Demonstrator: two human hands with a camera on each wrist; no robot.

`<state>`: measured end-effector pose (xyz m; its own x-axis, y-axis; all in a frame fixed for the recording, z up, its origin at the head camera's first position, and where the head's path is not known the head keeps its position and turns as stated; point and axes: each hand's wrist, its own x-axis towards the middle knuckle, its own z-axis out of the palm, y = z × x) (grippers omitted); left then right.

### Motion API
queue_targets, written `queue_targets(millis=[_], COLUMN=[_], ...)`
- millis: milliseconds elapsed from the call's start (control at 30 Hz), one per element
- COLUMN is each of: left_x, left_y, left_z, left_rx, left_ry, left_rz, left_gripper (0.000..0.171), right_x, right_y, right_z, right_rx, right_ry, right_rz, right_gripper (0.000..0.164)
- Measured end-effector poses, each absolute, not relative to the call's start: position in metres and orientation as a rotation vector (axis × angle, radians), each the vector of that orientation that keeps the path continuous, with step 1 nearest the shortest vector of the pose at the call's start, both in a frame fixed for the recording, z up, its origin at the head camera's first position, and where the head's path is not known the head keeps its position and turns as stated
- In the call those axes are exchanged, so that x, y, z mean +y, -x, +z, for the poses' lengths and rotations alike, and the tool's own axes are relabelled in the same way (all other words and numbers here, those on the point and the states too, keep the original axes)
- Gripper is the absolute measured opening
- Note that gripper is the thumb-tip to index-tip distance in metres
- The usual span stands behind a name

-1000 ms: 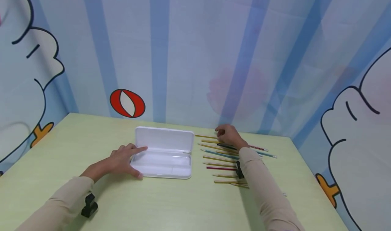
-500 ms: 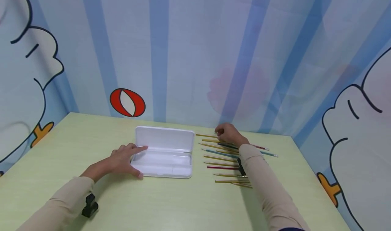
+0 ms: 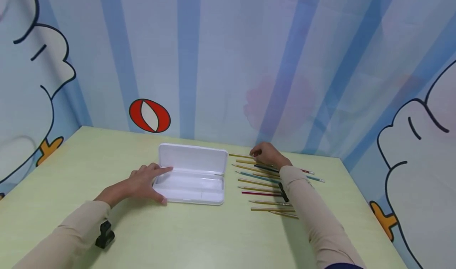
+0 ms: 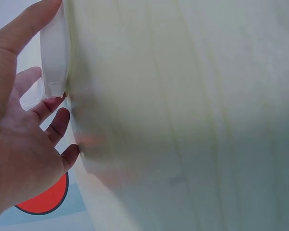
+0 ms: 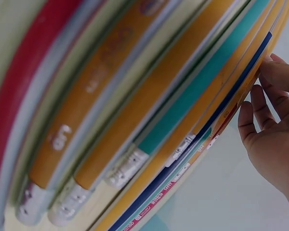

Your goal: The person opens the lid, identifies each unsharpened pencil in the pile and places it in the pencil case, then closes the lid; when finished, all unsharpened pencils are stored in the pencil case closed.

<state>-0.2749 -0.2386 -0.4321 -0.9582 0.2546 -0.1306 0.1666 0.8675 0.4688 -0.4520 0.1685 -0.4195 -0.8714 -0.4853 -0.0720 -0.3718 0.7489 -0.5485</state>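
A white pencil case (image 3: pixel 192 186) lies on the table with its lid (image 3: pixel 194 158) raised at the back; nothing is in its trays. At its left end, my left hand (image 3: pixel 144 184) spreads out, index finger reaching over the hinge and thumb at the front left corner. Right of the case, several pencils (image 3: pixel 258 190) lie side by side in a loose column, mostly yellow, with blue, dark and red ones among them. My right hand (image 3: pixel 268 156) is at the farthest yellow pencil (image 3: pixel 240 156), thumb and forefinger pinching it. In the right wrist view, its other fingers are loosely bent.
The pale yellow table (image 3: pixel 199 237) ends at a striped blue cloth backdrop (image 3: pixel 224 63) printed with cartoon figures. My right forearm (image 3: pixel 313 217) passes over the right ends of several pencils. Black camera mounts (image 3: pixel 105 235) sit at the wrists.
The head view has tilted slightly, so the table sits a little higher in it. Both hands keep nearly the same place; the right forearm has shifted slightly right.
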Motion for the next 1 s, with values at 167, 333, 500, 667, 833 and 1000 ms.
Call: queue_targets(millis=[167,333,500,667,833,1000], left_x=[-0.239,-0.239,-0.239,-0.239,-0.240,-0.240], left_y=[0.275,0.275,0.276,0.277,0.275,0.276], left_z=[-0.433,-0.433,-0.434,-0.438,-0.437,-0.433], left_rx=[2.851,2.852,2.855,2.843,2.849,2.852], left_ry=[-0.325,-0.330,-0.338,-0.333,-0.328,-0.337], left_rz=[0.690,0.704,0.706,0.706,0.700,0.705], left_gripper=[0.103,0.102,0.102,0.103,0.102,0.102], right_x=[0.169,0.169,0.169,0.170,0.172,0.168], right_y=[0.454,0.458,0.461,0.462,0.461,0.461], right_z=[-0.420,-0.420,-0.420,-0.421,-0.417,-0.409], right_rx=[2.716,2.687,2.660,2.628,2.633,2.645], right_ry=[0.737,0.848,0.932,0.921,0.888,0.876], right_rz=[-0.758,-0.683,-0.628,-0.610,-0.583,-0.546], right_gripper=[0.027,0.025,0.025,0.026,0.029,0.035])
